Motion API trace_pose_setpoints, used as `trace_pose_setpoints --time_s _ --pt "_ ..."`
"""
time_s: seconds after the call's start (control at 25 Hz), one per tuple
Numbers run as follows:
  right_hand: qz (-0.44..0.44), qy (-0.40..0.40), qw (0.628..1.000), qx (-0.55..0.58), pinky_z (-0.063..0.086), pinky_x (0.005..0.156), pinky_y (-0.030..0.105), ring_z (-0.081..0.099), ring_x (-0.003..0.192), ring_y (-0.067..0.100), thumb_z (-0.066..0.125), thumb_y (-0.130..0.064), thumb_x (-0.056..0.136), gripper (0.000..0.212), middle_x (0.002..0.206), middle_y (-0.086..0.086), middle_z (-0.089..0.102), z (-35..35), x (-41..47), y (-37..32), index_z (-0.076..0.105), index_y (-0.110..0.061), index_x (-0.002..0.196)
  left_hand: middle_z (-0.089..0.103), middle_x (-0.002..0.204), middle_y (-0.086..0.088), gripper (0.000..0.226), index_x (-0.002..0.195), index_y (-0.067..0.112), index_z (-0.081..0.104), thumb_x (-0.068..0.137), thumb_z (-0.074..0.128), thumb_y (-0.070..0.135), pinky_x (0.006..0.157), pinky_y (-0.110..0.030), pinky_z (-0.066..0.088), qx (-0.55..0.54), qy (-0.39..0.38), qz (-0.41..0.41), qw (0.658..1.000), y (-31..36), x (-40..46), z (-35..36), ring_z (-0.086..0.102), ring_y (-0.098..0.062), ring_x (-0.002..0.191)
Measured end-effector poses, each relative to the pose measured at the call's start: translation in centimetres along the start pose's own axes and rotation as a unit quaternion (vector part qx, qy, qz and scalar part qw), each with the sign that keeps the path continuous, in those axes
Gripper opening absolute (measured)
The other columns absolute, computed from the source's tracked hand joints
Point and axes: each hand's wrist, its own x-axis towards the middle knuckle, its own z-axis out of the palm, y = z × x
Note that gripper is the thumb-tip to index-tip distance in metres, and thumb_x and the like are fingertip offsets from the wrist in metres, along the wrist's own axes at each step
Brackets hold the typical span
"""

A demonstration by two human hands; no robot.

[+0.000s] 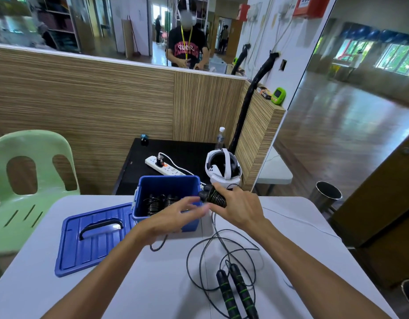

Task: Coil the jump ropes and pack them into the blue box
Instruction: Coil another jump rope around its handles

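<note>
While our right hand (239,207) grips a coiled jump rope (213,198) beside the blue box (166,187), our blurred left hand (175,214) spreads open, empty; next, we judge, lowering it inside.

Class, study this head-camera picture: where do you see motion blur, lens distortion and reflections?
Head view: the left hand is smeared by motion blur over the blue box, while the right hand gripping the coiled rope is sharper; the wide lens bends the table edges and wall lines outward; the mirror reflects the person, and the floor shows window glare.
</note>
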Motion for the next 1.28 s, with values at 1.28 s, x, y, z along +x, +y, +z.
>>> trace_pose_setpoints --time_s 1.28 --pt "-0.001 0.005 0.990 0.140 0.051 0.071 0.033 0.065 0.092 0.019 0.042 -0.081 0.078 0.072 0.100 -0.005 0.068 1.9 1.3 -0.9 0.037 -0.047 0.140 0.034 0.055 0.006 0.046 0.067 0.015 0.047 0.095 0.045 0.051 0.053 -0.020 0.027 -0.120 0.129 0.037 0.984 -5.2 3.3 2.3 0.029 -0.008 0.052"
